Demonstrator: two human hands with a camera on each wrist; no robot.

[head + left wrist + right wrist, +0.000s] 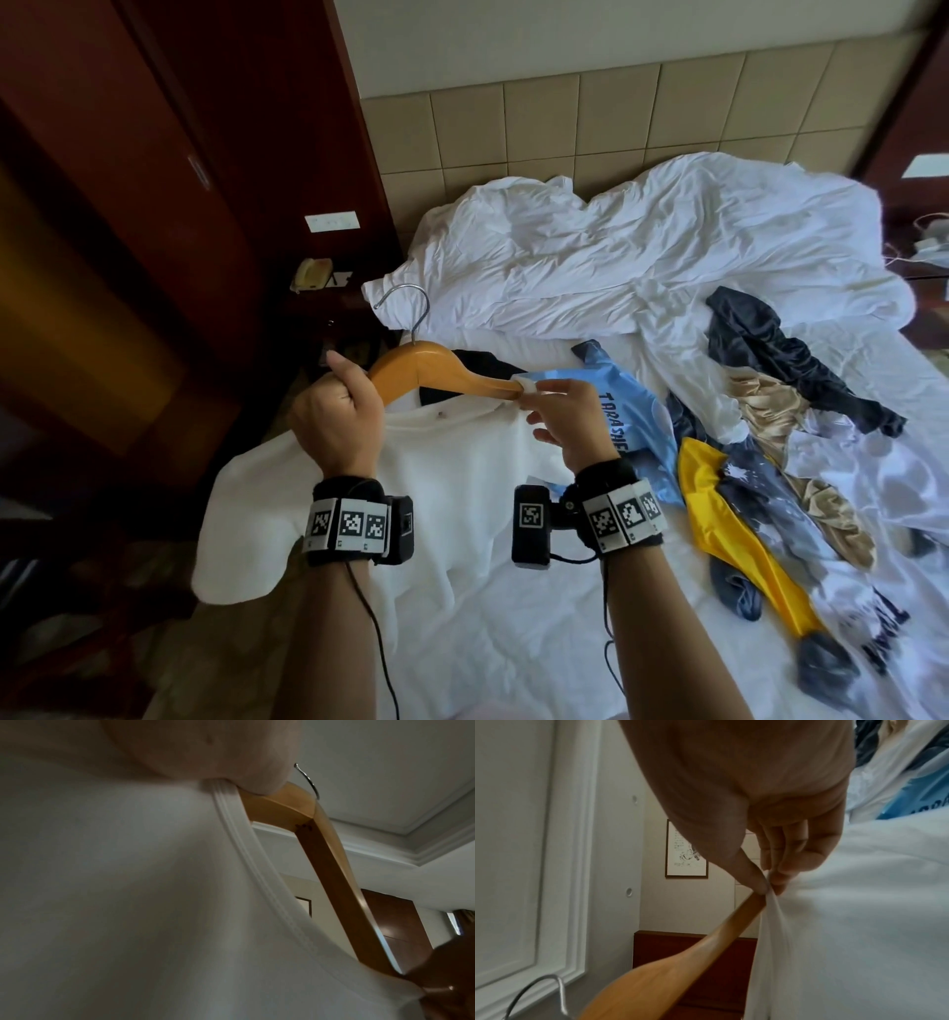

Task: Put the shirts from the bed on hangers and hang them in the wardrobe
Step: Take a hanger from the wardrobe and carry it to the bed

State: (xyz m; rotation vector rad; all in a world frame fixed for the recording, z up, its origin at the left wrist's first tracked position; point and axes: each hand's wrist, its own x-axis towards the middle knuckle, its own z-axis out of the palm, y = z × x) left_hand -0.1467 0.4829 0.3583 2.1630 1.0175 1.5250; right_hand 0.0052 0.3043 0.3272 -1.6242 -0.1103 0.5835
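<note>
The right hand [770, 805] filled the top of the right wrist view, its thumb and fingertips [781, 877] pinching a fold of the white shirt [847, 923] against the end of the wooden hanger [680, 959]. The hanger arm ran down to the lower left, where its metal hook [539, 994] curved. Behind hung a framed ink picture [684, 852] on the pale wall. A light blue printed garment [916, 801] lay at the upper right.
</note>
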